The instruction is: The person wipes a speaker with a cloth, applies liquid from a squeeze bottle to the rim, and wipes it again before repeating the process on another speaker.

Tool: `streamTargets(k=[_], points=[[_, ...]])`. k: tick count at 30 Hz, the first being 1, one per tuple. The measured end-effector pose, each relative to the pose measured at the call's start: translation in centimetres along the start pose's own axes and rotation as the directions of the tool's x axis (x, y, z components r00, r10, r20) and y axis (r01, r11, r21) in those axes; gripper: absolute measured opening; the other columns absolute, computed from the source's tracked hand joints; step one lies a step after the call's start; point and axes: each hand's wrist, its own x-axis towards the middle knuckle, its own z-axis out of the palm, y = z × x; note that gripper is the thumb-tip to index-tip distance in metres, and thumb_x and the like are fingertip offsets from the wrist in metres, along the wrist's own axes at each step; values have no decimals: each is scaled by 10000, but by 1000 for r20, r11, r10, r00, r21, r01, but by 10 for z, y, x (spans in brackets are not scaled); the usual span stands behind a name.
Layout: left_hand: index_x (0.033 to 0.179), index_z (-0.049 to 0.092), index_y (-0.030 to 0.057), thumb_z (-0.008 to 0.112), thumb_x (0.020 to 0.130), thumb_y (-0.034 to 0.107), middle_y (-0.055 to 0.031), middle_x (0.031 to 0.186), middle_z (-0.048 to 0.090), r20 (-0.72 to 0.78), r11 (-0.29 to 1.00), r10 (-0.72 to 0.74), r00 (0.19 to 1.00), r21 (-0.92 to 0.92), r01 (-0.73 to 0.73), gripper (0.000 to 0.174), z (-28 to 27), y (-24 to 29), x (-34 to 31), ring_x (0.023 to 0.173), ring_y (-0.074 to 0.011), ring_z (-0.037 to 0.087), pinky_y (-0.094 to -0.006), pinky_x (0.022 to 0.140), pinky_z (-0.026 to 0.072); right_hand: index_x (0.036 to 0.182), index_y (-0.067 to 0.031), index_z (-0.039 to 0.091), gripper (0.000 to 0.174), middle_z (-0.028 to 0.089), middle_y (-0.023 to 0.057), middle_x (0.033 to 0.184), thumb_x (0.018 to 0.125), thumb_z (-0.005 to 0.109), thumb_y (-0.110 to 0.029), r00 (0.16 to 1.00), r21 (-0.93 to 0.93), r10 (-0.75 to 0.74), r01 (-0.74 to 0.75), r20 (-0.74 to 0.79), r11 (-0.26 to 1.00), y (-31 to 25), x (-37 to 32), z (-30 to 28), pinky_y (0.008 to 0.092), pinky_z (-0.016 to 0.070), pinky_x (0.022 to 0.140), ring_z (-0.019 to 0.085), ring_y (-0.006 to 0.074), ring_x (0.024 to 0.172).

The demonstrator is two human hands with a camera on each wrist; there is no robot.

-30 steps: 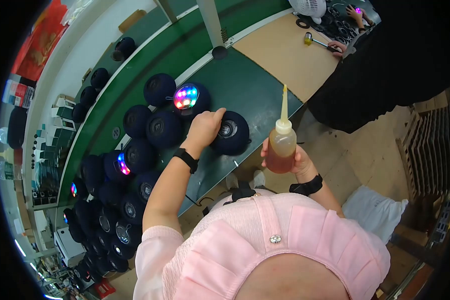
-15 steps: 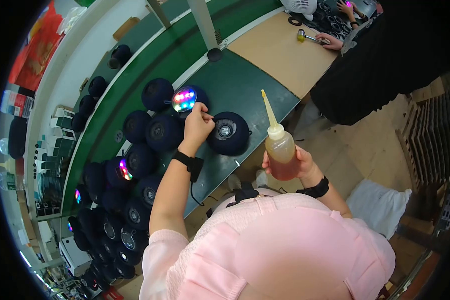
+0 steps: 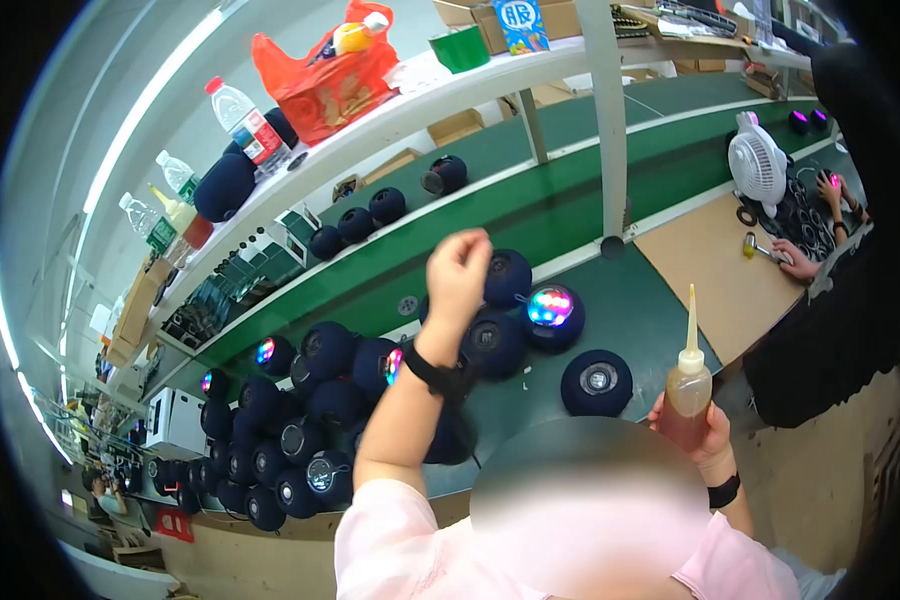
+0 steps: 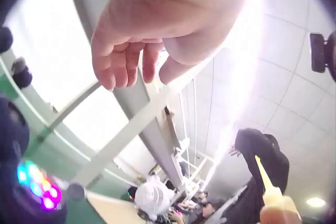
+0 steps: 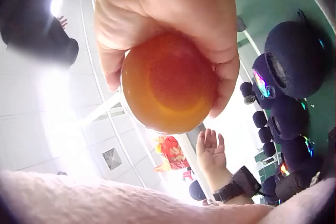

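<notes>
Gripping the squeeze bottle (image 3: 689, 398), the right hand (image 3: 712, 436) holds it upright, just off the bench (image 3: 630, 300) at its near edge. Beside it, near that edge, sits a dark round speaker (image 3: 597, 383). The head view makes the raised left hand (image 3: 457, 280) look bunched; the right wrist view reveals its bare palm, fingers relaxed and holding nothing. That view also shows the bottle's rounded amber base, while the left wrist view catches only its nozzle and upper part.
</notes>
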Motion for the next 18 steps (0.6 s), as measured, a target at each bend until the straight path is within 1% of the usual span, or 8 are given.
streamTargets(k=[3,5,9,11,13,15,17,18], points=[[978,647,-18,579,863,144,-114,919,666,-110,905,368,923,272,-328,210,-24,17,86,855,-182,618,-299,780,471,1276,-24,385,772,564,199,1074,711,716,-434,998,73,27,-23,-59,997,-5,12,10,444,530,808,599,325,974],[952,652,-1,583,819,148,-184,899,651,-117,801,513,850,422,-425,212,-32,37,144,866,-323,624,-368,798,482,1282,-32,379,780,564,192,1073,703,722,-427,997,73,25,-20,-74,997,-3,15,15,444,532,805,601,323,968],[991,668,30,574,801,197,-191,952,655,-158,814,433,888,491,-309,270,-34,35,253,928,-328,618,-390,821,478,1305,-60,353,803,559,175,1090,685,739,-395,994,85,20,-11,-103,996,8,19,16,449,535,799,603,322,965],[1021,669,51,590,780,228,-187,981,653,-101,646,425,900,730,-223,310,-32,35,284,950,-327,616,-406,845,474,1317,-72,337,821,548,167,1117,676,746,-380,991,94,-12,24,-132,995,11,18,18,447,536,799,601,324,969],[1009,675,66,602,766,258,-171,1000,654,-42,654,311,949,734,-182,319,-29,23,311,972,-324,611,-416,864,468,1323,-82,333,806,537,161,1137,688,745,-361,989,77,-43,54,-141,996,13,13,17,451,534,800,594,328,983],[981,678,68,610,764,259,-171,996,654,92,458,8,996,885,-86,297,-26,22,313,987,-335,605,-416,870,468,1329,-83,326,809,530,163,1152,694,745,-357,981,78,-65,80,-183,994,13,8,18,456,531,805,590,329,992],[942,674,53,652,744,296,-161,930,668,-11,555,219,976,824,-115,315,-34,5,317,883,-290,644,-388,802,490,1335,-85,318,811,522,165,1166,700,745,-353,968,85,-79,102,-237,991,14,2,19,461,527,811,586,330,1001],[929,670,45,665,755,285,-135,895,670,-76,716,239,968,687,-123,297,-39,8,313,811,-246,641,-353,747,490,1341,-86,311,809,513,170,1185,709,743,-347,975,89,-87,107,-203,990,14,4,15,467,519,824,582,333,1010]])
